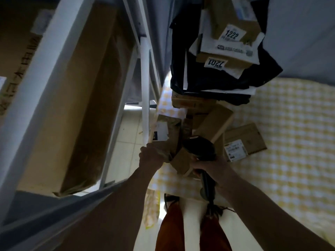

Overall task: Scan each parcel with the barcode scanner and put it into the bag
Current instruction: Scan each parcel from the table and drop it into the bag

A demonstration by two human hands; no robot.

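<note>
Nearest the camera, the person's rust-coloured trousers (170, 229) fill the bottom of the view, just below the near edge of the yellow checked cloth (282, 127).

Above that edge the right hand (211, 168) is wrapped round the handle of the black barcode scanner (200, 148), fingers curled tight; the scanner's head sits over the cloth's near left corner, its cable trailing down toward the trousers. Left of the scanner the left hand (151, 156) grips a brown parcel (168, 136) by its near end, with fingers folded over the crumpled paper. A white label shows on the parcel, its print too blurred to read.

A small cardboard box (181, 163) lies between the two hands, partly hidden by the scanner head. Right of the scanner a flat box (243, 141) with a white label rests on the cloth. Behind the scanner a long tilted carton (213, 124) leans across other boxes, crowding the space.

Farther back on the cloth stands a dark bag (213, 77), apparently open, holding parcels numbered 7201 (215, 63) and 1222 (232, 34); its top is cut off by the frame.

Left of the cloth, a white rack (145, 98) holds a large carton (87, 98), dim and blurred.
</note>
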